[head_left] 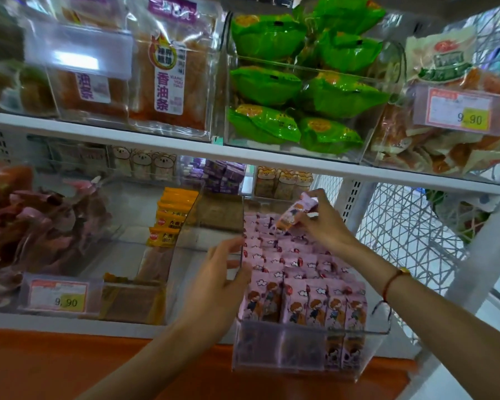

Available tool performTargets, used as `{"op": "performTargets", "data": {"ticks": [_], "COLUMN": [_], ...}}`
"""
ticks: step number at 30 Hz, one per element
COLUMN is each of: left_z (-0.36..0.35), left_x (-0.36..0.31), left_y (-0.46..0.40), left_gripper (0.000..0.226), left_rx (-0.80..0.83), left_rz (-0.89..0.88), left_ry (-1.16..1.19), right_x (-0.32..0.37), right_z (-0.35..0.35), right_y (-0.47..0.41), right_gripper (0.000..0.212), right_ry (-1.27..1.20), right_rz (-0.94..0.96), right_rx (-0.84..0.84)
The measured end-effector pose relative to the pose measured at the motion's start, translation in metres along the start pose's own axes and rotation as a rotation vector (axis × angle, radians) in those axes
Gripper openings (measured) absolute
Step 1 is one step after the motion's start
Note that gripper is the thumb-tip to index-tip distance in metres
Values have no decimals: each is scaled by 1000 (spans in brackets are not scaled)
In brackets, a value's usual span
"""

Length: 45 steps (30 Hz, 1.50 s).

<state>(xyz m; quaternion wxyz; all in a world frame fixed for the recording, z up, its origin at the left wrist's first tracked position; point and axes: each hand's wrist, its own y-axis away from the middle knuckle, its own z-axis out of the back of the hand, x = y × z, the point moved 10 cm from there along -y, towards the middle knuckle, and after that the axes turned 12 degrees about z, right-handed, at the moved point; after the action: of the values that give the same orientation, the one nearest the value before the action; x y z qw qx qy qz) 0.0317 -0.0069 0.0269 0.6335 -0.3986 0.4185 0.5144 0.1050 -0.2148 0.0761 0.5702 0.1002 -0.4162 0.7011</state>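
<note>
While the clear bin (309,350) juts out past the front edge of the lower shelf (70,321), its open top has free room only up to the upper shelf board (156,142) that runs above it. Wire mesh (401,226) stands close to the bin's right side. A stack of orange packets (171,215) sits just beside the bin's left wall, toward the back. Rows of pink packets (298,272) stand upright and tightly packed inside the bin, from front wall to back.

Above the bin's far end, the right hand (326,223) has its grip pinched on one pink-and-orange packet (296,212). Thumb and fingertips close round its upper part, and the packet hangs tilted with its lower end just over the back rows.

At the bin's left wall, the left hand (217,281) has its grip closed on the wall's top edge, with fingers along the outside and the thumb hooked over toward the packets.

Both forearms reach in from the bin's front. The right one passes over the right rim and wears a red string bracelet (390,281)
</note>
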Motion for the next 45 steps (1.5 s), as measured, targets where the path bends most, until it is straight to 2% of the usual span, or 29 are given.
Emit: {"op": "performTargets", "data": {"ticks": [2, 5, 8, 10, 13, 14, 17, 20, 22, 24, 26, 29, 31, 34, 35, 39, 42, 45], "left_z": [0, 3, 4, 5, 6, 7, 9, 10, 11, 11, 15, 30, 27, -8, -24, -72, -90, -94], "left_x": [3, 7, 8, 8, 9, 9, 10, 9, 10, 12, 10, -18, -48, -77, -81, -75, -62, -55], "left_y": [-3, -4, -4, -5, -5, -5, -6, -8, -9, -10, -10, -8, -12, -37, -48, -87, -106, -116], "left_gripper": [41, 40, 39, 38, 39, 38, 36, 39, 41, 45, 49, 49, 41, 30, 28, 28, 27, 26], "left_rx": [14, 9, 7, 13, 31, 33, 21, 10, 23, 32, -6, -191, -231, -99, -45, 74, 88, 70], "left_rz": [24, 46, 37, 32, 31, 31, 27, 16, 19, 24, 11, -137, -276, -357, -365, -330, -284, -249], "left_ry": [20, 27, -11, -31, -55, -55, -57, -96, -83, -79, -91, -195, -238, -380, -464, -785, -1037, -1122], "right_x": [-1, 5, 10, 12, 10, 7, -10, -20, -12, 2, 27, 65, 64, 38, 32, 32, 34, 34], "right_z": [-7, -6, -7, -7, -3, -8, -44, -66, -62, -49, -26, -2, -5, -21, -23, -21, -20, -20], "right_y": [-9, -21, -26, -26, -29, -28, -20, -10, -5, 2, 20, 79, 111, 134, 137, 137, 138, 137], "right_gripper": [44, 50, 39, 25, 29, 31, 15, 41, 44, 33, 34, 39, 48, 55, 54, 50, 48, 48], "right_ry": [35, 2, -6, 44, 229, 284, 332, 366, 385, 345, 361, 464, 505, 513, 497, 447, 477, 473], "right_rz": [20, 36, 81, 130, 192, 193, 115, 17, -17, -3, 105, 310, 307, 199, 173, 191, 230, 232], "right_rx": [131, 240, 347, 332, 167, 158, 335, 515, 558, 525, 350, 135, 190, 369, 382, 303, 285, 295]}}
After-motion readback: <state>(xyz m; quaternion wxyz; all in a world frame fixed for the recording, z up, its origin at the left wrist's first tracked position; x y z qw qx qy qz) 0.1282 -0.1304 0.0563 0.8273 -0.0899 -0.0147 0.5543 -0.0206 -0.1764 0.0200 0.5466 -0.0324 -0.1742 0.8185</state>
